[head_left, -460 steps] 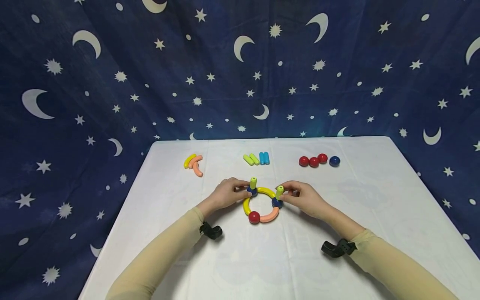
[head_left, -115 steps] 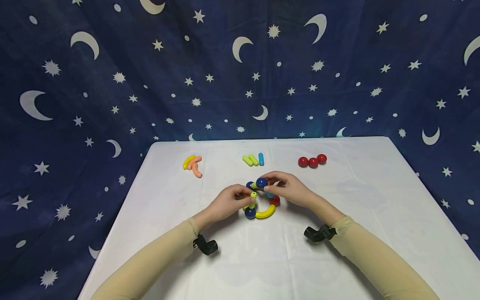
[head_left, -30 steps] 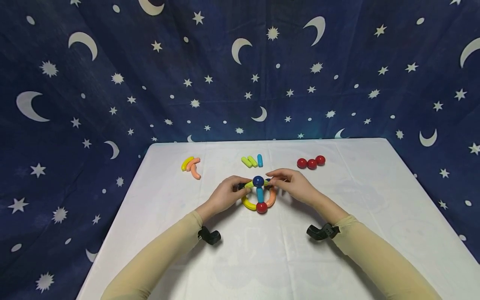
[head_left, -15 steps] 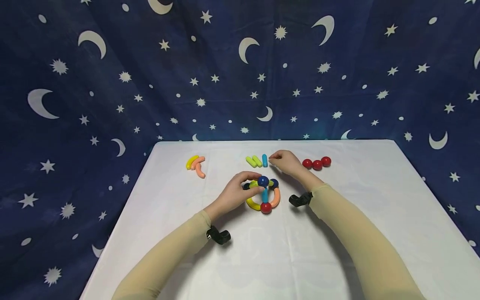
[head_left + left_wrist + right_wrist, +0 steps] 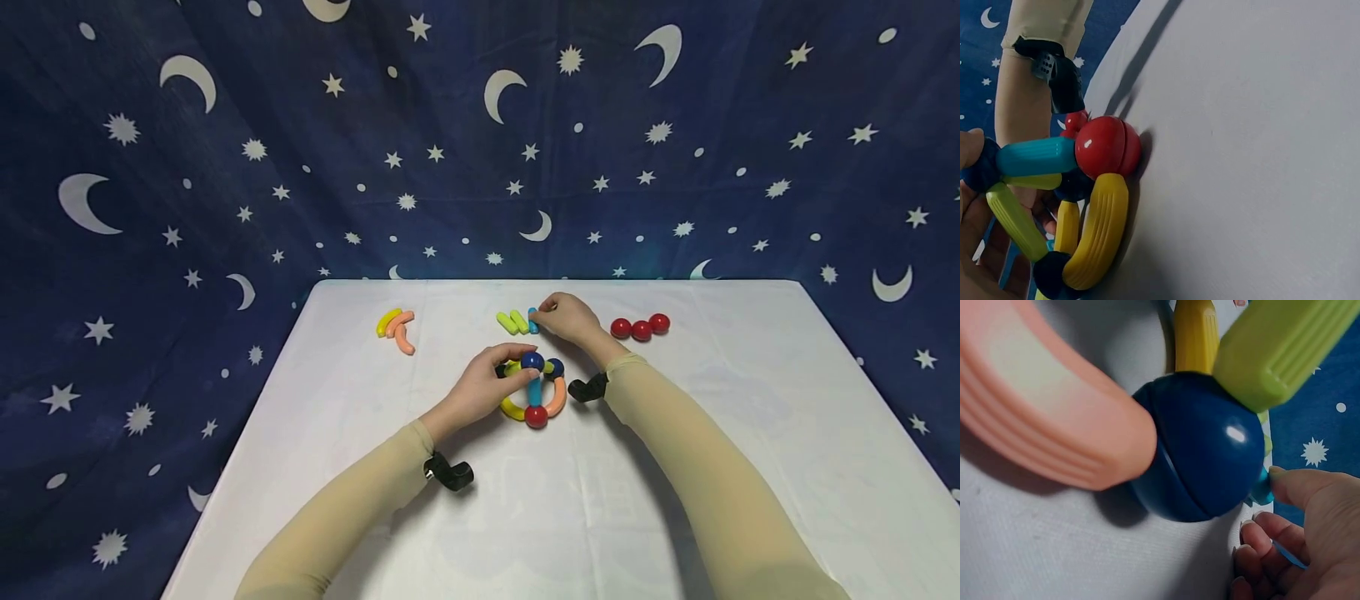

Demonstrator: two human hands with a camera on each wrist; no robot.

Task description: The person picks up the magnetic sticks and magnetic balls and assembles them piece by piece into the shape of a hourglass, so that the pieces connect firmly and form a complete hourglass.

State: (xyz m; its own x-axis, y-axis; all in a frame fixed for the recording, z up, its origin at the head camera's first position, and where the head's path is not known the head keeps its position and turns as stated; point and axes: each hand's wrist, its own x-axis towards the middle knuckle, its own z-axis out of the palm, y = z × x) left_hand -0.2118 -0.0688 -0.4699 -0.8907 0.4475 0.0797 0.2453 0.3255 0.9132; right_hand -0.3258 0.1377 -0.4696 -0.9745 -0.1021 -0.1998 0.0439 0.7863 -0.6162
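Note:
A small frame of magnetic sticks and balls stands on the white table. Its base ring has curved yellow sticks (image 5: 1100,231), a curved salmon stick (image 5: 557,398), a red ball (image 5: 536,417) and navy balls (image 5: 1200,450). Green sticks (image 5: 1016,222) and an upright blue stick (image 5: 535,392) lean together under a navy top ball (image 5: 532,361). My left hand (image 5: 483,385) pinches that top ball, thumb on its near side. At the back, my right hand (image 5: 572,320) has thumb and fingertips on a loose blue stick (image 5: 533,327), partly covering it.
Beside the loose blue stick lie two green sticks (image 5: 513,322). Three red balls (image 5: 641,330) sit to the right of my right hand. Back left are curved yellow and salmon sticks (image 5: 403,337). A starry dark cloth (image 5: 480,150) hangs behind the table (image 5: 480,533).
The separate green sticks now meet under a navy ball, propped by a blue stick from the back row. My right hand left the frame for the remaining blue stick; my left moved onto the top ball.

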